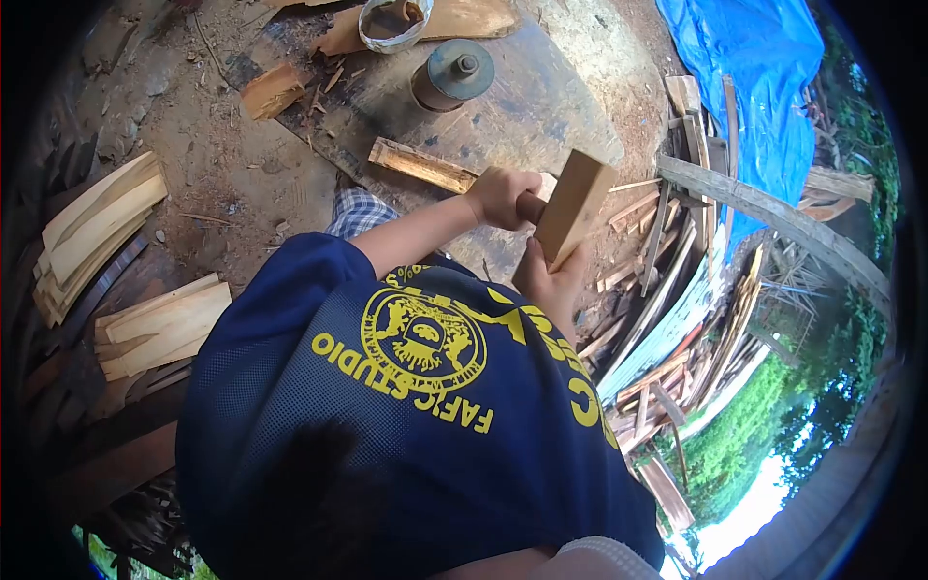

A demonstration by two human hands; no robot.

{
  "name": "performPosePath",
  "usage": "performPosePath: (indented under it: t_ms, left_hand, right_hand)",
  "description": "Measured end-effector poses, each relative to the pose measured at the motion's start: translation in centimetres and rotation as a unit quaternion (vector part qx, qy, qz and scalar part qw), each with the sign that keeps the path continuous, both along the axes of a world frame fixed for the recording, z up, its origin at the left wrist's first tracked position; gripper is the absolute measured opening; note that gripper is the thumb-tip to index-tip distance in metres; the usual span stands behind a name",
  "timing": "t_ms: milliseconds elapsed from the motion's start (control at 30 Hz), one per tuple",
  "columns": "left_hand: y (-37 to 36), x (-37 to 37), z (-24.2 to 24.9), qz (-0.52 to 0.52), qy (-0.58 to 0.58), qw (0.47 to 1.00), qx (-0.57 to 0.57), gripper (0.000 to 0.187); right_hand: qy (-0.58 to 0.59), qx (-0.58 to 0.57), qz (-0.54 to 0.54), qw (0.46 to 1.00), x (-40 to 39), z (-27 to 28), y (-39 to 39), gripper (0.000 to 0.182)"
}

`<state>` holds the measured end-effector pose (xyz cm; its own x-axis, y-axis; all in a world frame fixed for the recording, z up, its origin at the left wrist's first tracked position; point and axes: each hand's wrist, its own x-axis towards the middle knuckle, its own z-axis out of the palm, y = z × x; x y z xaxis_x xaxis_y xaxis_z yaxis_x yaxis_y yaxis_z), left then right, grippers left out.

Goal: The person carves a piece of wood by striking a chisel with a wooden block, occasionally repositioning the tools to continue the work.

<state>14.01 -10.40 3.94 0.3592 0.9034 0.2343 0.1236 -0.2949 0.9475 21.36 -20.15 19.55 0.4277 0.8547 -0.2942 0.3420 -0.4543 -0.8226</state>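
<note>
A wooden mallet (pixel 577 208) with a squared block head and a short round handle is held in front of my chest, tilted. My left hand (pixel 505 197) is closed around the handle, close to the head. At the lower end of the block, my right hand (pixel 553 278) grips the wood; part of its fingers is hidden behind it. Just beyond my left hand, a narrow wooden strip (pixel 422 165) lies on a flat, stained surface (pixel 527 106). A cylinder (pixel 452 75) with a grey-green top and a central knob stands farther off.
A white bowl (pixel 394 24) and a wood chunk (pixel 273 91) lie at the far side. Stacks of thin wooden slats (pixel 101 232) are on the left. To the right are piled planks (pixel 667 319), a long beam (pixel 773 217) and a blue tarp (pixel 749 87). Checkered cloth (pixel 360 213) shows beside my left forearm.
</note>
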Motion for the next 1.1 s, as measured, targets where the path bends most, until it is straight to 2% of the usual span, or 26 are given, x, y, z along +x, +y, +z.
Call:
performPosePath:
  t_ms: [33, 67, 133, 167, 233, 267, 300, 333, 400, 433, 467, 500, 533, 567, 600, 667, 700, 733, 800, 867, 933, 1000, 1067, 1100]
  left_hand:
    - [-0.2, 0.3, -0.1, -0.005, -0.010, 1.000, 0.003, 0.024]
    - [-0.1, 0.5, -0.3, -0.011, -0.017, 1.000, 0.008, 0.023]
    - [-0.7, 0.3, -0.3, -0.027, -0.019, 0.999, 0.005, 0.024]
    - [-0.3, -0.3, 0.7, -0.039, 0.011, 0.999, -0.006, 0.024]
    - [0.3, -0.3, 0.8, -0.028, 0.028, 0.999, 0.004, 0.026]
    - [0.3, -0.3, 0.7, -0.026, 0.031, 0.999, 0.003, 0.026]
    - [0.2, -0.3, 0.6, -0.029, 0.021, 0.999, 0.011, 0.026]
    - [0.1, -0.3, 0.5, -0.034, 0.011, 0.999, 0.019, 0.025]
    - [0.1, -0.3, 0.3, -0.038, 0.010, 0.999, 0.019, 0.025]
    - [0.1, -0.2, 0.2, -0.037, 0.008, 0.999, 0.020, 0.024]
    - [0.2, -0.2, 0.2, -0.036, 0.006, 0.999, 0.022, 0.023]
    - [0.3, -0.4, 0.2, -0.062, 0.026, 0.998, 0.021, 0.023]
    - [0.6, -0.8, -0.2, -0.086, 0.047, 0.995, 0.022, 0.023]
    - [0.4, -0.8, -2.4, -0.091, 0.014, 0.994, 0.061, 0.020]
    - [-0.1, -0.7, -3.2, -0.087, 0.016, 0.994, 0.061, 0.020]
    - [-0.6, -1.1, -3.3, -0.213, 0.167, 0.960, 0.071, 0.024]
    - [-1.4, -1.4, -3.0, -0.235, 0.081, 0.968, 0.019, 0.030]
    - [-1.9, -1.3, -3.2, -0.240, 0.079, 0.967, 0.018, 0.030]
    - [-2.3, -0.9, -3.5, -0.212, 0.055, 0.968, 0.126, 0.031]
    - [-2.1, -1.1, -2.2, -0.189, 0.032, 0.971, 0.144, 0.030]
    - [-1.6, -1.5, -1.8, -0.269, 0.089, 0.955, 0.085, 0.045]
    - [-1.6, -0.7, -1.0, -0.260, 0.045, 0.958, 0.114, 0.042]
    - [-1.9, 0.2, -0.4, -0.215, -0.017, 0.969, 0.121, 0.020]
    - [-2.1, 0.4, -0.4, -0.209, -0.022, 0.970, 0.120, 0.023]
  right_hand:
    - [-0.173, 0.065, 0.128, 0.974, 2.6, -1.8, -0.3, 0.041]
    - [-0.170, 0.069, 0.130, 0.974, 3.2, -0.9, 1.0, 0.041]
    - [-0.075, -0.109, 0.125, 0.983, 3.2, 2.9, 2.0, 0.037]
    - [-0.041, -0.139, 0.099, 0.984, 2.7, 5.2, 2.9, 0.032]
    - [0.021, 0.000, 0.064, 0.998, 4.0, 6.8, 2.3, 0.040]
    - [0.004, 0.087, 0.038, 0.995, 3.9, 8.8, 2.3, 0.044]
    - [0.318, 0.122, -0.101, 0.935, 7.6, 8.8, 0.5, 0.036]
    - [0.320, 0.120, -0.105, 0.934, 6.9, 10.2, 0.1, 0.036]
    - [0.248, 0.318, -0.023, 0.915, 4.7, 13.7, 0.7, 0.024]
    - [0.246, 0.319, -0.023, 0.915, 7.7, 9.8, -1.3, 0.024]
    - [0.128, 0.256, -0.052, 0.957, 6.9, 5.3, -2.1, 0.027]
    - [0.009, 0.189, -0.076, 0.979, 4.8, -1.8, -2.8, 0.032]
    - [-0.121, -0.071, 0.089, 0.986, 0.4, 1.3, 1.2, 0.035]
    - [-0.127, -0.064, 0.038, 0.989, 0.1, -2.1, -0.8, 0.041]
    - [-0.126, -0.063, 0.043, 0.989, 0.7, -1.8, -0.9, 0.041]
    - [-0.118, -0.124, 0.126, 0.977, 2.1, -0.3, -1.0, 0.044]
    - [-0.124, -0.210, 0.136, 0.960, 2.4, 1.0, -0.7, 0.045]
    - [-0.125, -0.212, 0.130, 0.961, 2.9, 0.8, -1.1, 0.045]
    - [-0.105, -0.235, 0.169, 0.951, 4.1, 0.2, -1.5, 0.045]
    - [-0.120, -0.268, 0.172, 0.941, 4.1, 0.4, -2.1, 0.043]
    - [-0.030, -0.139, 0.122, 0.982, 3.9, 0.5, -3.2, 0.040]
    - [-0.006, -0.113, 0.083, 0.990, 4.2, 0.7, -4.5, 0.040]
    - [0.017, -0.085, 0.044, 0.995, 4.3, 1.2, -5.0, 0.039]
    - [0.032, -0.057, 0.012, 0.998, 4.3, 1.7, -4.9, 0.039]
